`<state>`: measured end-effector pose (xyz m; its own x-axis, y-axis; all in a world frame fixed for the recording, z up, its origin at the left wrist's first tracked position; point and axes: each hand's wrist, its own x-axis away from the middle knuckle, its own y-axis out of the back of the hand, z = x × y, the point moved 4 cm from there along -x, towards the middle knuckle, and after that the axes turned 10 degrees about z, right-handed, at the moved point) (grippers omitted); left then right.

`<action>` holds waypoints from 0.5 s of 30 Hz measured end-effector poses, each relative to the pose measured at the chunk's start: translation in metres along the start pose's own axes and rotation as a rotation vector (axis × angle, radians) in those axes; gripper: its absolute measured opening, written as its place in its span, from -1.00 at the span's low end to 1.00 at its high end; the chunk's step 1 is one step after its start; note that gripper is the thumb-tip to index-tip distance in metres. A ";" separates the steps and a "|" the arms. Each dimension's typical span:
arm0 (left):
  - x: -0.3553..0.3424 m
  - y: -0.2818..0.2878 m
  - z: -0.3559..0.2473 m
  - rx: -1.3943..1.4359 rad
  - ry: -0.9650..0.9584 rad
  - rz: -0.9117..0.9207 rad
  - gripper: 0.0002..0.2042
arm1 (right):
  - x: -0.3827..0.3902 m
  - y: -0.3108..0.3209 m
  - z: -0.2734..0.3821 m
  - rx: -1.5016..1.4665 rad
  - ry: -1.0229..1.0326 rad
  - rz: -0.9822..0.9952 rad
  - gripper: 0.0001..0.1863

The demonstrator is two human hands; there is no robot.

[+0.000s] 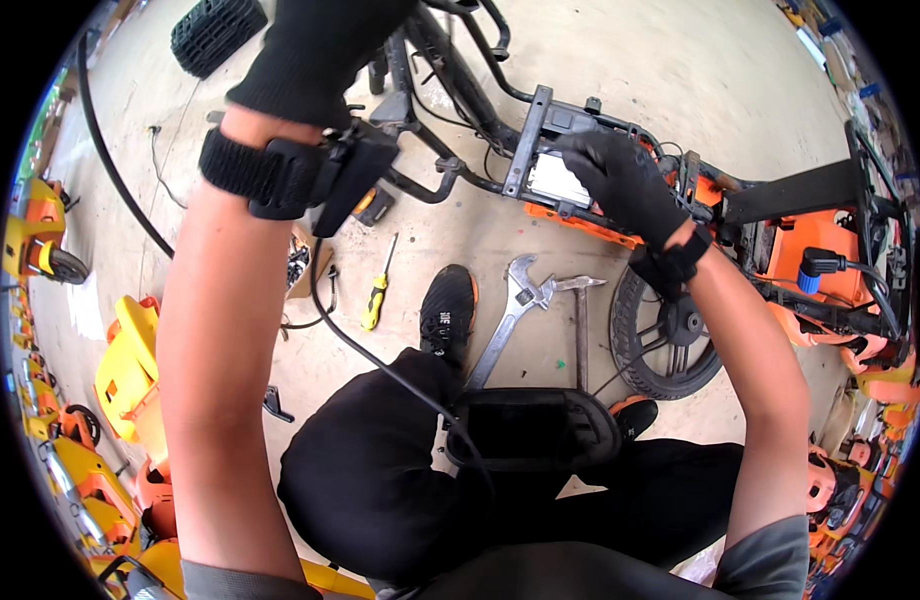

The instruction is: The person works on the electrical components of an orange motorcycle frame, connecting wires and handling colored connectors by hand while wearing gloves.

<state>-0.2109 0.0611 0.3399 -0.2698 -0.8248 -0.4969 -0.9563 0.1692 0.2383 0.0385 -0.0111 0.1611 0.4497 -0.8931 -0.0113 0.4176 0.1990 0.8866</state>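
Observation:
My right hand [625, 185], in a black glove, hovers at or rests on the small electric vehicle's frame [525, 150]; contact is hard to judge. Its fingers reach left, slightly bent and apart from the thumb, over a white box-shaped part [558, 180] set in the frame. Nothing shows in its grasp. At the top edge, my left hand [325, 50], also in a black glove, is raised near the front tubes of the frame. Its fingers run out of the picture, so what it holds, if anything, is hidden. Both wrists wear black straps.
On the floor lie a yellow screwdriver [376, 300], an adjustable wrench [510, 315], a hammer [581, 330] and a black basket [217, 35]. A wheel [665, 335] sits below the frame. A black cable [365, 350] crosses my knee. Yellow and orange vehicle parts [135, 365] stand left.

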 end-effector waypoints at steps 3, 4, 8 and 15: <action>0.016 -0.021 -0.025 0.008 -0.013 0.107 -0.81 | -0.037 0.004 0.031 -0.156 -0.032 -0.099 -0.61; 0.013 -0.032 -0.025 0.054 -0.003 0.128 -0.80 | -0.047 0.003 0.028 -0.296 0.032 -0.197 -0.49; 0.013 -0.030 -0.021 0.067 0.060 0.108 -0.79 | -0.097 0.010 0.064 -0.547 0.019 -0.103 -0.55; 0.092 0.039 0.030 -0.393 0.062 0.114 -0.77 | -0.101 0.005 0.038 -0.778 0.009 -0.329 -0.70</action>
<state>-0.2759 0.0083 0.2781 -0.3530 -0.8455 -0.4008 -0.8018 0.0526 0.5953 -0.0350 0.0645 0.1842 0.2148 -0.9516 -0.2196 0.9517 0.1534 0.2661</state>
